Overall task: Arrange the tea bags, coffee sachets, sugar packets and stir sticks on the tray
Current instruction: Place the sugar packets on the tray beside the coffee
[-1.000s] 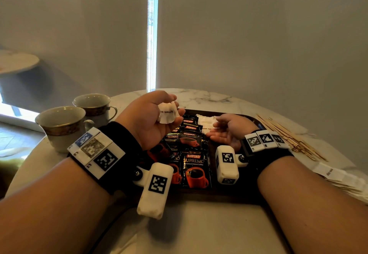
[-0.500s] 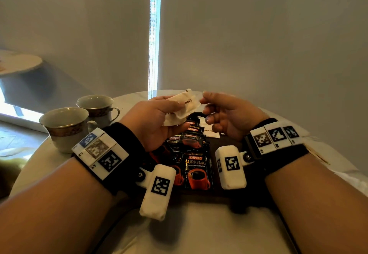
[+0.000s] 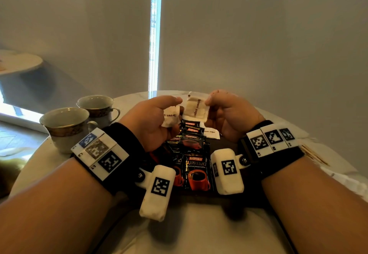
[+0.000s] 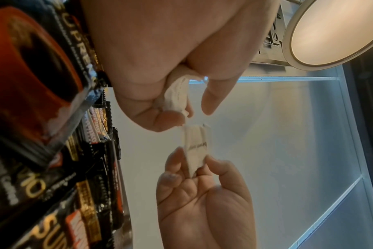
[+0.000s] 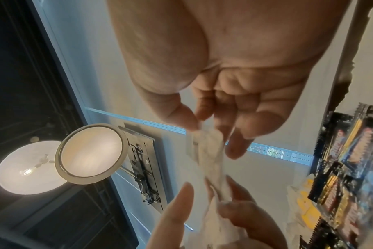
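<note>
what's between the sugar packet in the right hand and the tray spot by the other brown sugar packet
Nothing visible. The right hand pinches a brown sugar packet above the tray; the packet already lying there has bare tray beside it, right of the Kopiko coffee sachets.

Grey roller blinds (image 3: 258, 34) drawn across the far side, parted by a thin bright strip of daylight (image 3: 155, 34). Round marble surface (image 3: 199, 233) in front. Second pale round table (image 3: 20, 62) far left, above a sunlit floor (image 3: 8, 134). Round lit ceiling lamp (image 5: 91, 151) overhead, glowing warm.
</note>
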Tool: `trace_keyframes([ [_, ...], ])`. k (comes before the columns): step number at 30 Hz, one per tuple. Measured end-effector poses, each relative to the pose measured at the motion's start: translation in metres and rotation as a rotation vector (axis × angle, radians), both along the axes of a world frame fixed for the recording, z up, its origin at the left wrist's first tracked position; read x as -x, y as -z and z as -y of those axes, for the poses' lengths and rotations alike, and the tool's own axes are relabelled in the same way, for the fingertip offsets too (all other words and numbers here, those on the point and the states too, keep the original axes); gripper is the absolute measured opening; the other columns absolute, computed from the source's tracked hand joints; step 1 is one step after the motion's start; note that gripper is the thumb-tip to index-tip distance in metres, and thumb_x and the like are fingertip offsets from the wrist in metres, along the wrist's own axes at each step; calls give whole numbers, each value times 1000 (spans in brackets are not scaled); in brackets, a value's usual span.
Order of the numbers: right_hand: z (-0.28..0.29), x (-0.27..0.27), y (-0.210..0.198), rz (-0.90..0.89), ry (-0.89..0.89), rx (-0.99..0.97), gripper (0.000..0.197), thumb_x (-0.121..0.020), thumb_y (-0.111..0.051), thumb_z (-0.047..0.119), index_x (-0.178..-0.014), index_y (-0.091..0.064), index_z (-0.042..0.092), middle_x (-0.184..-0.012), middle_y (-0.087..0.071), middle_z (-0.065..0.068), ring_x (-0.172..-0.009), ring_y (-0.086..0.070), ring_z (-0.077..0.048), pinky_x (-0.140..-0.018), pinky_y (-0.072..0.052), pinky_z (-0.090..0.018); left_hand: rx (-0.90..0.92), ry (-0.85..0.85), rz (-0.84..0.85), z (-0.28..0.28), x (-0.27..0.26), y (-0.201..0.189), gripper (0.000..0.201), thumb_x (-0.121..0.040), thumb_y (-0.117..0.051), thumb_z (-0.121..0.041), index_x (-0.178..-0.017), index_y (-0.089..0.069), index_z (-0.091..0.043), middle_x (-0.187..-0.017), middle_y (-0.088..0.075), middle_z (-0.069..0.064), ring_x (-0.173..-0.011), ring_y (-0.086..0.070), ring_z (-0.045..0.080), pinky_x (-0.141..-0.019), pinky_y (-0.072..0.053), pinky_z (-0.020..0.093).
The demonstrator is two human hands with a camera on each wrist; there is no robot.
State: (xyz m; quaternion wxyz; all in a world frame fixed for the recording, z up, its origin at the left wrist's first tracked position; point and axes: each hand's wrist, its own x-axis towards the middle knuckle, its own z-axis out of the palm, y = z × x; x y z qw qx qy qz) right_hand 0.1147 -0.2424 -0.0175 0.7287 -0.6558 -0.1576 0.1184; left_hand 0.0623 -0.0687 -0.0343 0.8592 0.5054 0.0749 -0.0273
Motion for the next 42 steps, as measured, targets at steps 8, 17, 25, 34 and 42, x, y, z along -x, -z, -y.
trace_keyframes([
  [8,-6,0,5,22,-27,-80,6,-92,-60,-2,-91,-61,4,-76,-70,-12,-70,-71,-27,-59,-59,-36,-112,119,111,3,6,0,20,-81,-68,-17,-99,-65,-9,-79,-67,5,-54,-58,10,-46,-44,19],
  [17,-6,2,4,22,-45,-54,7,-91,-62,3,-96,-65,6,-81,-73,-10,-73,-71,-25,-66,-57,-39,-121,-1,116,5,5,0,12,-93,-61,1,-95,-66,-10,-87,-67,15,-57,-61,14,-46,-47,23],
  [25,18,-12,-10,26,99,-23,9,-95,-58,4,-102,-60,10,-81,-72,-9,-57,-62,-17,-44,-42,-25,-49,-84,80,4,3,-1,6,-95,-63,-8,-98,-68,-9,-90,-61,7,-71,-61,16,-46,-49,22],
  [34,62,-63,35,-341,435,34,20,-101,-37,6,-114,-52,7,-81,-55,-9,-46,-52,-10,-37,-32,-21,-42,-96,62,0,1,1,5,-95,-64,-11,-97,-68,-9,-92,-61,6,-68,-60,16,-44,-47,23],
  [42,71,-67,49,-457,500,295,17,-99,-49,4,-115,-53,0,-78,-54,-9,-57,-50,-12,-54,-38,-22,-33,-96,69,1,1,0,6,-94,-63,-8,-97,-69,-8,-91,-60,7,-66,-60,15,-45,-46,22],
])
